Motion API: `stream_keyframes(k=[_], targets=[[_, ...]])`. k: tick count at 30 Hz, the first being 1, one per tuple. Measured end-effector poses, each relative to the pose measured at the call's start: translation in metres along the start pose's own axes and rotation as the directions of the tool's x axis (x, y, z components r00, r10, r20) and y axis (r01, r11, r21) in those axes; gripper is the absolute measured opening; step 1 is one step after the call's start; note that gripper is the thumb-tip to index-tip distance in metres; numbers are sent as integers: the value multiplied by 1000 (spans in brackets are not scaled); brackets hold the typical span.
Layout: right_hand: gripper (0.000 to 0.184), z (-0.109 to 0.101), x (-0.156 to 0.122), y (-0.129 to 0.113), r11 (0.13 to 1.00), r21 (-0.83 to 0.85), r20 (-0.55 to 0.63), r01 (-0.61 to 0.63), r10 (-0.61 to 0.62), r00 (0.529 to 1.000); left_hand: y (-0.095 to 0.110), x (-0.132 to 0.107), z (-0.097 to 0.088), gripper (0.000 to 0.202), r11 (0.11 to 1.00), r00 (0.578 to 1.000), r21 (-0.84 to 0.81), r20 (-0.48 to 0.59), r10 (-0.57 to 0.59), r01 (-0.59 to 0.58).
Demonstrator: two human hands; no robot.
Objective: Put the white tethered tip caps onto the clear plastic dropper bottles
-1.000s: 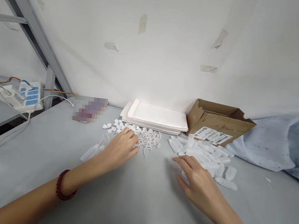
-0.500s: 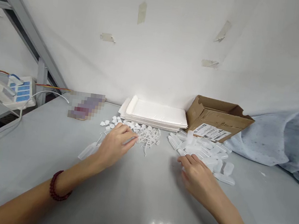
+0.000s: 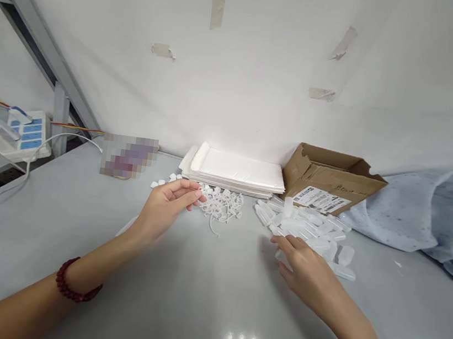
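Observation:
My left hand (image 3: 167,203) is closed in a pinch, thumb against forefinger, with a small white plastic strap at the fingertips, mostly hidden. Just beyond and beside it lies a tangled heap of thin white straps (image 3: 224,205), one tail curling toward me. A few small white caps (image 3: 157,183) lie behind the hand. My right hand (image 3: 305,266) is at the near left edge of a pile of translucent plastic tubes (image 3: 319,229), its thumb and fingers closed around one translucent tube (image 3: 283,258). Another translucent piece (image 3: 126,226) is partly hidden behind my left wrist.
A stack of white padded envelopes (image 3: 238,174) lies against the wall. Right of it an open cardboard box (image 3: 333,181) leans tilted beside a pale blue cloth (image 3: 405,209). A blurred-out flat object (image 3: 130,158) and a power strip (image 3: 28,135) with cables are at the left.
My left hand has drawn slightly left and turned, its fingertips rising off the strap heap. The right hand has shifted little; a translucent tube now shows between its thumb and fingers.

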State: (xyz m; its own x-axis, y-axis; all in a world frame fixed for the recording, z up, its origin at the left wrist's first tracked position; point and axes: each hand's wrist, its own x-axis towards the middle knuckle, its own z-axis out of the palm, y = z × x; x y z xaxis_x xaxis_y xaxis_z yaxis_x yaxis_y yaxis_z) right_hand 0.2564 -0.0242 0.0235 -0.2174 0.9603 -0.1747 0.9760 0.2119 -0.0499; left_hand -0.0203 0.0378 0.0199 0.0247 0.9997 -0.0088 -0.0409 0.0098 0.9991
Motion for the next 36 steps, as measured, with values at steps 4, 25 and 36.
stream_keyframes(k=[4,25,36], targets=[[36,4,0,2,981,145,-259,125,-85,962,2,-2,2,19,996,994,7,49,93,-93],[23,11,-4,-42,120,980,-189,162,273,943,-9,-13,11,9,690,807,420,347,477,-589],[22,18,-6,-60,-139,985,-86,99,98,991,6,-35,23,13,860,867,361,470,167,-361]])
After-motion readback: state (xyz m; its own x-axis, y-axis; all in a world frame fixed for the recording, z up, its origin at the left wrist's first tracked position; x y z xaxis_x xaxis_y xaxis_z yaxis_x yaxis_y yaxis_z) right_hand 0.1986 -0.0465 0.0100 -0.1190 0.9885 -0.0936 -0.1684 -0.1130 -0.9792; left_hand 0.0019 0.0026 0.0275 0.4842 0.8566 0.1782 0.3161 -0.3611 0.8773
